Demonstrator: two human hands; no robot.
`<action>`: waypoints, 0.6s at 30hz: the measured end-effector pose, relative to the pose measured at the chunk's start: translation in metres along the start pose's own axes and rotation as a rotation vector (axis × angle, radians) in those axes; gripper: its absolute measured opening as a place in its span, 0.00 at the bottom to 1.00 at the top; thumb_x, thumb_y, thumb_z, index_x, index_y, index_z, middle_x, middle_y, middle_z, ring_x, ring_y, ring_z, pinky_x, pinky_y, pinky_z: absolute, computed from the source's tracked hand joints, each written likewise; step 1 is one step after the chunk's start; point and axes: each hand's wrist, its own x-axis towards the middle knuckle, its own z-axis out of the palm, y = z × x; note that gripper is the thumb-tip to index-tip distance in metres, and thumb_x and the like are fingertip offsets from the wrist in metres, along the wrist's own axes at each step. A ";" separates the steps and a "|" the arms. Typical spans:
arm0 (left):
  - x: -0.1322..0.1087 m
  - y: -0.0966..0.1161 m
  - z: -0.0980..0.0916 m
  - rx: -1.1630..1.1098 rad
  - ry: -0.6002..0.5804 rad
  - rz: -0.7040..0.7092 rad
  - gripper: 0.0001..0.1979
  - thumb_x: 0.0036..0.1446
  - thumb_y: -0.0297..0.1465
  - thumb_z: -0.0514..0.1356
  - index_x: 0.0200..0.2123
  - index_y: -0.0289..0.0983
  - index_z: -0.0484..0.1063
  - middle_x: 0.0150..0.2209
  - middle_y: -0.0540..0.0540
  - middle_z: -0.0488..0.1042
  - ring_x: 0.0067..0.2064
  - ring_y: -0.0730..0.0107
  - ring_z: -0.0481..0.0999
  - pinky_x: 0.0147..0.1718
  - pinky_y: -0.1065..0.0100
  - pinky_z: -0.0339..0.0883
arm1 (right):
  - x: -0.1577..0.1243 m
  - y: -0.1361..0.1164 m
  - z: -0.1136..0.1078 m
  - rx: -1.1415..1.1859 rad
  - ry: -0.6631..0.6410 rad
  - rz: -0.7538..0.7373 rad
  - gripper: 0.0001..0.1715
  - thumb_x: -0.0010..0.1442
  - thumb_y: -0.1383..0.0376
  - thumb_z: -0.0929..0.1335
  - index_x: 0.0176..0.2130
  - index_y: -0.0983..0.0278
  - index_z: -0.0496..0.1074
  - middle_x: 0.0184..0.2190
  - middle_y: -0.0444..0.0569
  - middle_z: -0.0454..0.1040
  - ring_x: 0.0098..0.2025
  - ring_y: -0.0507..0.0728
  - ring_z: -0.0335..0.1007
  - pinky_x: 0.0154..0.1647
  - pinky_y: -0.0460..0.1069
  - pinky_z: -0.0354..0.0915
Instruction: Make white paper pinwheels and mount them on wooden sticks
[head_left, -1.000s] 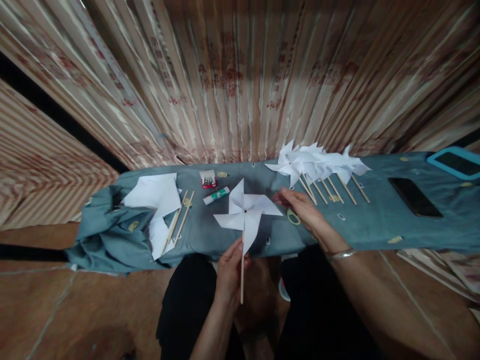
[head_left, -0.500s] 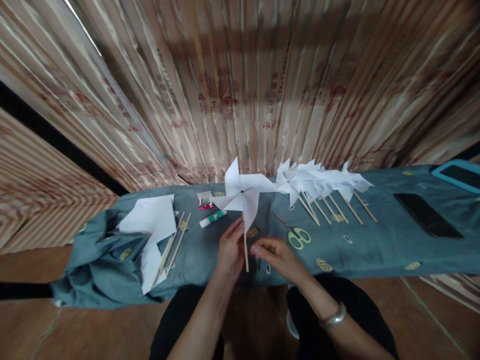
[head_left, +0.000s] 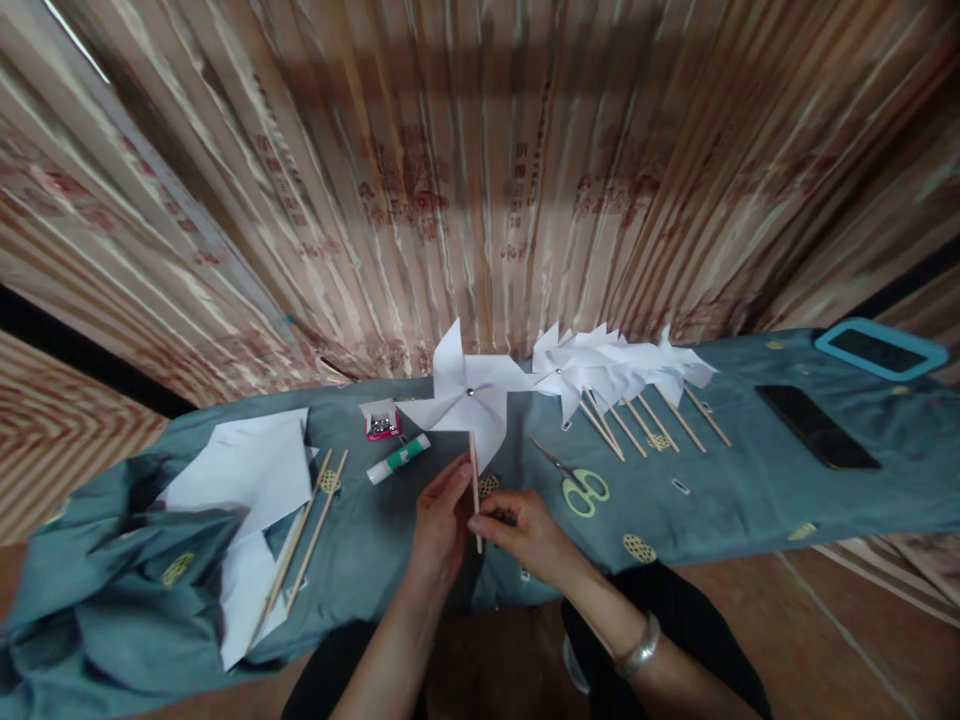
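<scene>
A white paper pinwheel (head_left: 469,395) with a silver pin at its centre stands upright on a thin wooden stick. My left hand (head_left: 442,520) is closed round the upper part of that stick, just under the blades. Lower down, the fingers of my right hand (head_left: 517,525) pinch the same stick near its bottom end. Behind and to the right, several finished pinwheels (head_left: 615,365) lie overlapping in a row, their sticks pointing towards me. Green-handled scissors (head_left: 577,485) lie just beyond my right hand.
Left of the pinwheel lie a small red box of pins (head_left: 382,422) and a glue stick (head_left: 399,459). Farther left are white paper sheets (head_left: 259,460) and loose wooden sticks (head_left: 319,530). A black phone (head_left: 817,427) and a blue-framed device (head_left: 881,348) rest at the right of the green cloth (head_left: 720,500).
My right hand has moved in from beside the stick and now pinches its lower part. My left hand still holds the pinwheel. The camera view has shifted slightly.
</scene>
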 end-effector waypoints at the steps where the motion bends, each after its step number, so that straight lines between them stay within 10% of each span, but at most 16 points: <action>1: 0.001 -0.001 0.000 0.012 0.001 -0.002 0.23 0.28 0.36 0.77 0.31 0.33 0.81 0.24 0.49 0.77 0.27 0.74 0.74 0.30 0.73 0.66 | 0.002 0.000 -0.001 0.012 0.001 0.003 0.11 0.54 0.58 0.71 0.27 0.63 0.76 0.24 0.42 0.73 0.28 0.52 0.66 0.32 0.47 0.59; 11: 0.006 0.000 -0.007 0.041 0.048 -0.035 0.23 0.21 0.32 0.78 0.27 0.34 0.82 0.25 0.47 0.80 0.27 0.74 0.76 0.31 0.73 0.67 | 0.016 0.000 -0.006 0.027 -0.017 -0.006 0.13 0.53 0.56 0.72 0.27 0.64 0.77 0.23 0.42 0.73 0.27 0.51 0.66 0.29 0.47 0.58; 18: 0.007 -0.004 -0.009 0.060 -0.017 -0.038 0.19 0.27 0.30 0.77 0.29 0.34 0.82 0.26 0.46 0.80 0.28 0.71 0.77 0.33 0.71 0.69 | 0.037 -0.019 -0.034 0.426 0.299 -0.081 0.21 0.44 0.53 0.79 0.36 0.60 0.77 0.34 0.44 0.80 0.37 0.54 0.74 0.43 0.49 0.68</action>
